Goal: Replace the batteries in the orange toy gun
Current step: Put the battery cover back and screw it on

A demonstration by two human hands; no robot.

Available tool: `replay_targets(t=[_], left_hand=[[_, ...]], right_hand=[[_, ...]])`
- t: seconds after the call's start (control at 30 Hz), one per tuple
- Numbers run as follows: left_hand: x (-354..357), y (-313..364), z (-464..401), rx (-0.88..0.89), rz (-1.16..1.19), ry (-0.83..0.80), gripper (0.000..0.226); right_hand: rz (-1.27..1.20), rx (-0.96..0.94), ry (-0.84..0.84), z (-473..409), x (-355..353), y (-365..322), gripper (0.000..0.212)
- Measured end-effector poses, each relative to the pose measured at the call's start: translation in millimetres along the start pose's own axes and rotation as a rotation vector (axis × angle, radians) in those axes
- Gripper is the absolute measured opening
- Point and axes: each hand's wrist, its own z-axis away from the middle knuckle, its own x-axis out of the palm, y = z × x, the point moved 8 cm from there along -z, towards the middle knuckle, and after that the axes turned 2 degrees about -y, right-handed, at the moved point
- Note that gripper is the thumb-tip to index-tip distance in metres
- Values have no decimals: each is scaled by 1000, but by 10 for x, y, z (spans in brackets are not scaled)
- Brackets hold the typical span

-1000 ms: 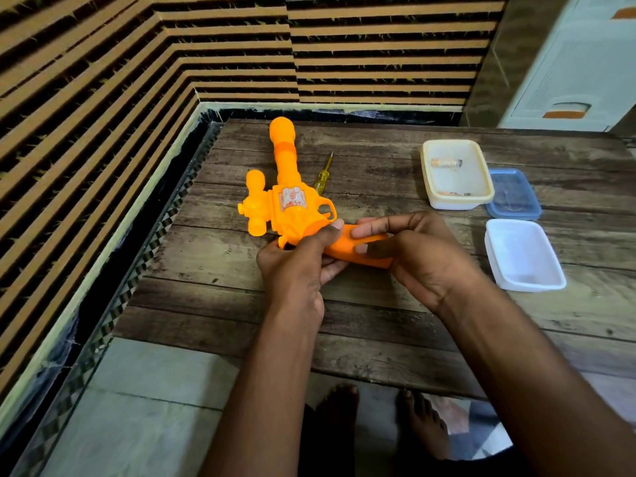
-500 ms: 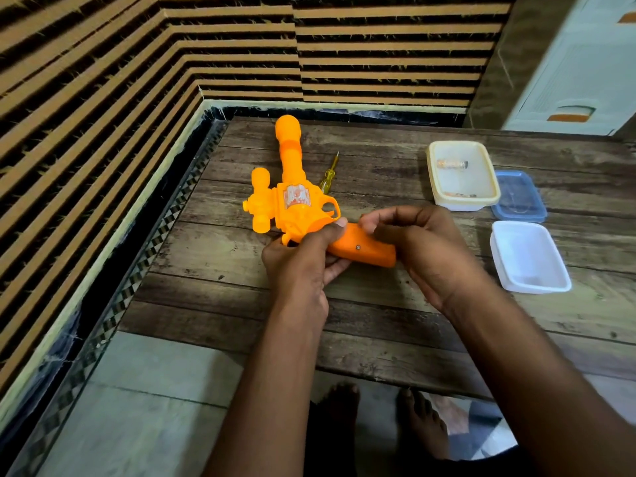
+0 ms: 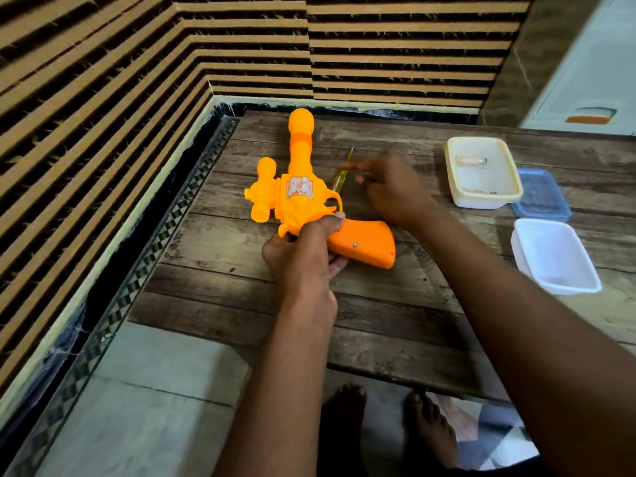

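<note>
Orange toy gun (image 3: 299,197) flat on the wooden table (image 3: 395,315), your left hand (image 3: 303,256) gripping it where barrel meets handle, yellow screwdriver (image 3: 341,175) just right of the gun, your blurred right hand (image 3: 392,191) over it, grip unclear, cream tub (image 3: 481,173) farther right.

Left hand (image 3: 303,256) curled, right hand (image 3: 389,191) blurred

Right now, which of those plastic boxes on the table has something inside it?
The cream box, farthest back, holds a small cylindrical item. The white box nearest the table's front edge looks empty; the blue piece between them is flat.
</note>
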Motion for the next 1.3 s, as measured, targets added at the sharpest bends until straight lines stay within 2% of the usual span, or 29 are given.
replay_targets(t=[0.07, 0.17, 0.23, 0.43, 0.5, 0.7, 0.77, 0.93, 1.1, 1.3], left_hand=[[-17, 0, -20, -10, 13, -1, 35], [-31, -1, -32, -14, 22, -8, 34], [-26, 4, -36, -17, 26, -7, 34], [4, -18, -66, -22, 40, -2, 45], [8, -31, -77, -16, 36, 6, 46], [52, -76, -99, 9, 83, -69, 44], [100, -81, -55, -11, 131, -90, 43], [164, -191, 60, -57, 156, -121, 42], [292, -421, 165, -181, 120, -164, 37], [340, -478, 128, -173, 111, -193, 25]], right_hand=[[145, -5, -102, -168, 116, 31, 59], [319, 14, -209, -343, 236, 115, 48], [345, -7, -178, -393, 222, 121, 48], [310, -17, -34, -187, 41, 53, 28], [224, -71, 37, -53, -69, -12, 27], [-280, -127, 371, 614, -515, -380, 27], [-436, -140, 426, 808, -610, -413, 23], [-727, -38, 368, 1150, -630, -404, 30], [-879, -57, 436, 1414, -675, -307, 11], [-1210, 95, 425, 1404, -569, -127, 13]])
